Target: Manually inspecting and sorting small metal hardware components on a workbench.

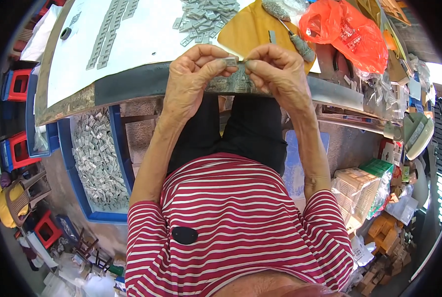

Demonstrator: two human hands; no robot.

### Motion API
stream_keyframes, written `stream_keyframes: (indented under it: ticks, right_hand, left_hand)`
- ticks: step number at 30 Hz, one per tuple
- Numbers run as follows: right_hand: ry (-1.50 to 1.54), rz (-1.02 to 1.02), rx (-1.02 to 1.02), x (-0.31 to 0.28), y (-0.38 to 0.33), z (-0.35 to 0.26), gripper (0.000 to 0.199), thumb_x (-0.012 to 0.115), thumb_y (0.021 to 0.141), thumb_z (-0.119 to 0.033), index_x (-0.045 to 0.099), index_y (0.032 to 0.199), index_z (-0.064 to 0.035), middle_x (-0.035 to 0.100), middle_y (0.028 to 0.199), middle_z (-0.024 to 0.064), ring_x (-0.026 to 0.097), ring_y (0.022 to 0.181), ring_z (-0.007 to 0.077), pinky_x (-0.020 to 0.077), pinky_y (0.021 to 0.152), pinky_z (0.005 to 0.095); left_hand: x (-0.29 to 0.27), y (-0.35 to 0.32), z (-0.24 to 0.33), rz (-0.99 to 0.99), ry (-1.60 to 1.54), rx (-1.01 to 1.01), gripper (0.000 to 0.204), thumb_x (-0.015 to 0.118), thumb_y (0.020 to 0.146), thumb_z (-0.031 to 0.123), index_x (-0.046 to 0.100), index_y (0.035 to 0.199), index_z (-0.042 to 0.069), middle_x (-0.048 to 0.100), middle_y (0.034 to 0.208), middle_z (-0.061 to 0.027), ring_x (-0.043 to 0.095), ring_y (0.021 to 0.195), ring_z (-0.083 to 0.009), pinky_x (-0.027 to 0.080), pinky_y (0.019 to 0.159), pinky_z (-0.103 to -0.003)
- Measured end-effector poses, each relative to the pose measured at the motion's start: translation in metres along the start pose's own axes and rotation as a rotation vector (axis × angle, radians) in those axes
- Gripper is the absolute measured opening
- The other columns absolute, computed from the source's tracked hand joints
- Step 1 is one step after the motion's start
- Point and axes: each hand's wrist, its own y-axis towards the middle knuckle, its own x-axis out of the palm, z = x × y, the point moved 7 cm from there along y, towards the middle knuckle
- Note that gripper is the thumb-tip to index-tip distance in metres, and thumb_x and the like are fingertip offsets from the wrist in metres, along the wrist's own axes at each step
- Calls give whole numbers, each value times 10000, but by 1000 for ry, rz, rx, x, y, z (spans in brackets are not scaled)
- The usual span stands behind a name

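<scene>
At the table's front edge, my left hand (pixel 193 74) pinches a small grey rectangular piece (pixel 231 62) between thumb and fingers. My right hand (pixel 280 74) is closed in a pinch just right of that piece; whatever sits at its fingertips is too small to name. Beyond my hands lies a heap of similar grey pieces (pixel 206 19) on white sheeting. A mustard-yellow cloth (pixel 246 29) spreads behind my right hand, with a thin grey strip (pixel 272 36) on it. Rows of grey pieces (pixel 109 34) are lined up farther left.
Right of the cloth are a tool with a wrapped handle (pixel 303 47) and a red plastic bag (pixel 347 34). A dark ring (pixel 66 33) lies at the table's left. Below stands a blue tray (pixel 68 163) full of grey pieces. Crates (pixel 355 193) stand on the right.
</scene>
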Motion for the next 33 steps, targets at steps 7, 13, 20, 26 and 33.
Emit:
stream_keyframes:
  ticks: [7, 13, 20, 26, 33]
  right_hand:
    - [63, 21, -5, 1, -1, 11, 109, 596, 782, -72, 590, 847, 15, 548, 618, 15, 489, 507, 44, 372, 438, 162]
    - [125, 11, 45, 5, 1, 17, 132, 605, 780, -77, 591, 865, 22, 558, 643, 11, 486, 518, 35, 366, 443, 152]
    - [264, 0, 71, 2, 3, 23, 124, 598, 783, -52, 595, 877, 29, 556, 659, 16, 482, 525, 40, 346, 436, 154]
    - [212, 16, 73, 3, 4, 28, 120, 603, 768, -40, 599, 870, 25, 550, 636, 10, 478, 514, 39, 340, 428, 150]
    - [174, 15, 95, 2, 4, 30, 134, 634, 727, -26, 592, 844, 24, 558, 628, 20, 474, 474, 38, 335, 398, 154]
  left_hand:
    - [7, -4, 1, 29, 47, 0, 177, 548, 827, 25, 525, 983, -56, 625, 828, -130, 617, 744, -144, 504, 685, -223]
    - [6, -6, -2, 22, 184, 7, 161, 544, 828, 22, 538, 975, -44, 614, 786, -94, 581, 668, -104, 482, 637, -198]
    - [7, -9, 3, 78, 133, 41, 146, 574, 813, 32, 568, 946, -29, 603, 816, -62, 573, 724, -88, 468, 694, -191]
    - [4, -10, 3, 101, 233, 107, 127, 575, 803, 13, 581, 925, -22, 597, 809, -30, 567, 745, -76, 464, 703, -186]
    - [3, -15, 9, 151, 528, 88, 168, 614, 782, 23, 598, 948, 4, 624, 865, -36, 577, 751, -79, 469, 701, -193]
